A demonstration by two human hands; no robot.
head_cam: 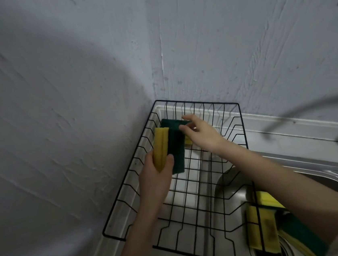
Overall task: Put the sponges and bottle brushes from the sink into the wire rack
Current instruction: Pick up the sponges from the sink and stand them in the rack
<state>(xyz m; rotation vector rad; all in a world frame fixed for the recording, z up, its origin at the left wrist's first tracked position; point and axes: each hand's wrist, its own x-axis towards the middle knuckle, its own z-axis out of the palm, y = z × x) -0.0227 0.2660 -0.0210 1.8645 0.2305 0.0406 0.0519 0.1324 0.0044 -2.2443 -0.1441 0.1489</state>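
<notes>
The left hand (pixel 154 176) grips 2 sponges pressed together: the yellow foam of both shows as a doubled strip (pixel 161 147), and 1 dark green scouring face (pixel 177 150) is turned toward the right hand. This pair stands upright over the far left part of the black wire rack (pixel 184 199), its lower end in the curled fingers and thumb.

The right hand (pixel 201 135) reaches across the rack, just beyond the left hand. Its fingers are loosely extended and meet a 3rd sponge (pixel 173 122) at its green top; a sliver of that sponge's yellow foam shows below the palm. Whether the fingers pinch this sponge or only touch it cannot be told.

Below the right forearm, on the near right side, more sponges lie in the steel sink (pixel 337 174). At least 3 can be counted there: 1 yellow block (pixel 267 198) tucked under the arm, 1 stained yellow block (pixel 259 227) standing on edge by the drain, and 1 green-faced sponge (pixel 302 236) slanting toward the near right corner. Blur keeps the count from being firmer.

A grey wall (pixel 65 97) rises beyond both hands.
</notes>
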